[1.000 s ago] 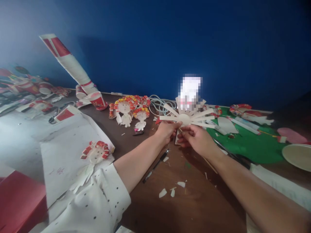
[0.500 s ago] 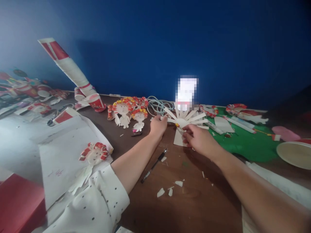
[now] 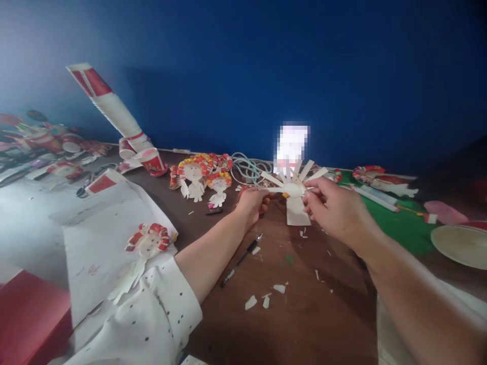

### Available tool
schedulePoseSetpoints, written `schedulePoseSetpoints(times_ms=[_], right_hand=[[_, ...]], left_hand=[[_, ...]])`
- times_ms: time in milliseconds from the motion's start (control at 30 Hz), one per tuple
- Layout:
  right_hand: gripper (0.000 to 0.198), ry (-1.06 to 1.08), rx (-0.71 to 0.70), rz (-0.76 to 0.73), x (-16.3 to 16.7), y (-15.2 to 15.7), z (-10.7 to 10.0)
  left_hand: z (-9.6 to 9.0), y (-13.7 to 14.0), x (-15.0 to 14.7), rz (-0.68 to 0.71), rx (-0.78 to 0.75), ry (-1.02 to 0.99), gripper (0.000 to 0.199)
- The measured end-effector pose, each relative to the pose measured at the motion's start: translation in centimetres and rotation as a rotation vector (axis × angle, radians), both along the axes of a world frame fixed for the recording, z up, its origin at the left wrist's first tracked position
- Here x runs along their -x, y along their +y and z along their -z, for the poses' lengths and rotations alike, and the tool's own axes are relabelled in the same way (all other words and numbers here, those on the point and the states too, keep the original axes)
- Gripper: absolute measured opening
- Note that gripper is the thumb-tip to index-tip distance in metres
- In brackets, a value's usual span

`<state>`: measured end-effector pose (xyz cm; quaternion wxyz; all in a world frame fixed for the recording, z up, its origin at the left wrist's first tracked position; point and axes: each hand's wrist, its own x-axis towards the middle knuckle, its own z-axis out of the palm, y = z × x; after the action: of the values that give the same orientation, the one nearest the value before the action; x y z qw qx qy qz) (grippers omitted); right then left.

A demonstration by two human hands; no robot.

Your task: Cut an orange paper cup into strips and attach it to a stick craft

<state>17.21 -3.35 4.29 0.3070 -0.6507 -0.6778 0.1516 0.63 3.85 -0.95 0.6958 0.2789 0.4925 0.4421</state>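
Between my hands is a white paper cut-out [image 3: 298, 213] with a round middle, strips fanning out from it and a broad tab hanging below. My left hand [image 3: 254, 205] pinches the end of a strip on its left side. My right hand [image 3: 335, 205] has closed fingers on the cut-out's right side. A small orange-yellow rolled curl [image 3: 285, 194] sits at the lower left of the round middle. Finished paper dolls [image 3: 195, 177] with curled red, orange and yellow hair stand left of my left hand. Another paper doll [image 3: 148, 243] lies on white paper near my left sleeve.
A black pen [image 3: 241, 261] and paper scraps [image 3: 251, 302] lie on the brown table. A tall stack of paper cups [image 3: 117, 111] leans at the back left. A bright pixelated screen [image 3: 292, 147] stands against the blue wall. Right are a green sheet [image 3: 411, 235], markers [image 3: 376, 197] and a paper bowl [image 3: 462, 246].
The cut-out has shifted right and turned. My right hand has moved from the lower strip up to its right side. My left hand has come slightly right, onto a strip.
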Motion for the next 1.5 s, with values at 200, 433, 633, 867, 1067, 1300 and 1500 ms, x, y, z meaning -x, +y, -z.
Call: schedulePoseSetpoints(times_ms=[200, 433, 633, 867, 1067, 1300, 1500], right_hand=[[0.015, 0.623, 0.225, 0.016, 3.3, -0.2, 2.2], [0.005, 1.028, 0.492, 0.131, 5.0, 0.0, 4.7], [0.006, 1.221, 0.526, 0.100, 5.1, 0.3, 5.0], [0.010, 1.379, 0.574, 0.032, 4.6, 0.8, 5.3], [0.029, 1.492, 0.538, -0.051, 4.4, 1.3, 5.6], [0.035, 1.473, 0.406, 0.015, 3.5, 1.7, 6.0], [0.038, 1.433, 0.435, 0.006, 3.8, 1.6, 5.8]], left_hand=[[-0.6, -0.4, -0.1, 0.188, 0.120, 0.004, 0.006], [0.2, -0.4, 0.1, 0.233, -0.047, 0.220, 0.020], [-0.4, -0.3, 0.2, 0.200, 0.003, 0.142, 0.014], [-0.4, -0.1, 0.3, 0.168, 0.042, 0.049, 0.014], [-0.1, 0.2, 0.3, 0.144, 0.059, -0.058, 0.012], [0.2, 0.1, 0.5, 0.148, 0.028, -0.131, 0.008], [0.5, 0.0, 0.4, 0.142, -0.012, -0.068, 0.003]])
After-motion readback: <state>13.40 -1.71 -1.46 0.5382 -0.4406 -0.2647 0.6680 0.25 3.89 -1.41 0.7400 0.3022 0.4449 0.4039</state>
